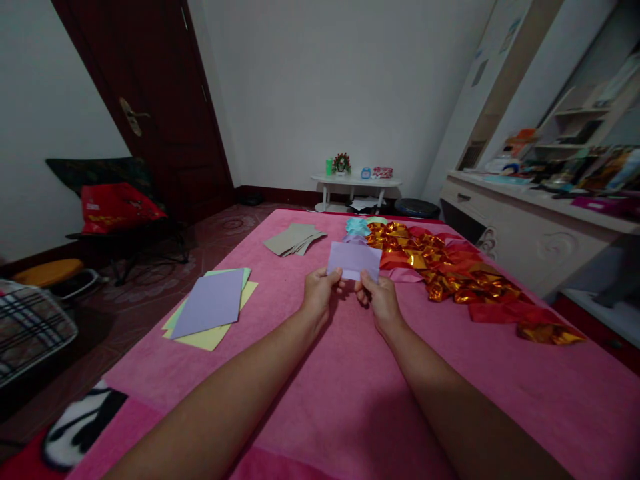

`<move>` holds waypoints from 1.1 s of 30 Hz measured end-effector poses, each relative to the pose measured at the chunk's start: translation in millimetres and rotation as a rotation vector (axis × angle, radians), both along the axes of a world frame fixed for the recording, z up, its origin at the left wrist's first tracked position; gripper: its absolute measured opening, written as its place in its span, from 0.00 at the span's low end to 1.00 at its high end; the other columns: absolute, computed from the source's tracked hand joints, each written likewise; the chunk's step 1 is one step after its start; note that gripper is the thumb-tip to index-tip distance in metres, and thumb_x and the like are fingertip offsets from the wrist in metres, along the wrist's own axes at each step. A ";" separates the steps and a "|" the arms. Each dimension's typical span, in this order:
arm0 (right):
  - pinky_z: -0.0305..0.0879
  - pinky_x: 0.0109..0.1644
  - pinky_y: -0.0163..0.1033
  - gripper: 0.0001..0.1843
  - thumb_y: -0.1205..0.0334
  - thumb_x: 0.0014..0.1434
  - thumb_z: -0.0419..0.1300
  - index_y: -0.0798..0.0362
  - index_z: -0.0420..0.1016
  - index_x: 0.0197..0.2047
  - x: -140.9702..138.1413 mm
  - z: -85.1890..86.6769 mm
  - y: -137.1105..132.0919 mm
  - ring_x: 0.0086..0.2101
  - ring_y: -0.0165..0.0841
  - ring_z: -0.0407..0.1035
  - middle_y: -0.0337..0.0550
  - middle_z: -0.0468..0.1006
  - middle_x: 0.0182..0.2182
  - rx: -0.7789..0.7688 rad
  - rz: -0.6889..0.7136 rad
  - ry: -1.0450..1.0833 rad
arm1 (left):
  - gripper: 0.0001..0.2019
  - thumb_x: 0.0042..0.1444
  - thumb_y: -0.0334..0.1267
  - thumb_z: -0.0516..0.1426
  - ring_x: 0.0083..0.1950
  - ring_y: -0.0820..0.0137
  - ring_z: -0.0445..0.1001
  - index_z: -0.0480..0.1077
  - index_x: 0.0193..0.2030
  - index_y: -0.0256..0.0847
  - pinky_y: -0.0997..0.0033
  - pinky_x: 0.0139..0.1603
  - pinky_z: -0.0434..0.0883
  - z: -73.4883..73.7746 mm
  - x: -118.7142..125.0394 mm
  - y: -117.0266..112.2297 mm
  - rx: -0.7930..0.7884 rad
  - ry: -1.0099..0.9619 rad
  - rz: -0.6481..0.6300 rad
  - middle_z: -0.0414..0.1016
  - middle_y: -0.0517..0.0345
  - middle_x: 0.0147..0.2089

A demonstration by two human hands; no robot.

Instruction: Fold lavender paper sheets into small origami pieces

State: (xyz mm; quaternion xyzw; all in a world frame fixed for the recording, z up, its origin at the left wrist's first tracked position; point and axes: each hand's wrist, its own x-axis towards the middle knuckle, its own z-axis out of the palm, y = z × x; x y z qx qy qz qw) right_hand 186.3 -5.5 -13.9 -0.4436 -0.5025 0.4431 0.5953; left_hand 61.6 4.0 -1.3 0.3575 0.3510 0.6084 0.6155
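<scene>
A small sheet of lavender paper (355, 257) is held up over the pink cloth, with a fold along its lower edge. My left hand (321, 291) pinches its lower left corner between thumb and fingers. At the lower right, my right hand (379, 294) grips the same sheet in a like pinch. Just behind it lie a light blue paper piece (358, 227) and a lavender one, partly hidden by the sheet. To the left rests a stack of coloured paper (213, 303), lavender on top with green and yellow beneath. Fanned grey-beige sheets (294, 239) lie farther back.
Shiny gold and red foil strips (430, 260) spread over the right of the pink-covered surface (320, 400). A white low table (357, 180) with small items stands by the wall. A cluttered dresser (540, 213) is at right, a chair with a red bag (117, 208) at left.
</scene>
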 end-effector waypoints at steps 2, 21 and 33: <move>0.47 0.17 0.31 0.24 0.43 0.54 0.57 0.56 0.69 0.20 -0.4 1.0 -1.0 0.13 0.23 0.54 0.35 0.64 0.11 -0.002 0.008 0.012 | 0.15 0.43 0.45 0.64 0.18 0.77 0.63 0.66 0.23 0.34 0.75 0.21 0.59 0.1 -0.6 0.1 -0.007 -0.006 0.001 0.67 0.59 0.18; 0.47 0.18 0.31 0.23 0.42 0.52 0.60 0.53 0.65 0.21 4.0 0.3 -3.0 0.15 0.24 0.53 0.32 0.63 0.13 0.034 -0.106 -0.194 | 0.12 0.41 0.42 0.66 0.23 0.76 0.65 0.74 0.24 0.32 0.76 0.24 0.62 3.1 -15.1 5.9 0.256 0.316 0.093 0.73 0.58 0.23; 0.41 0.17 0.32 0.23 0.45 0.57 0.55 0.51 0.59 0.19 5.2 -3.0 -0.4 0.13 0.23 0.48 0.31 0.60 0.12 0.048 -0.110 -0.203 | 0.19 0.53 0.45 0.57 0.19 0.78 0.55 0.61 0.16 0.38 0.76 0.21 0.51 -3.7 -23.6 13.2 0.302 0.540 0.223 0.58 0.65 0.15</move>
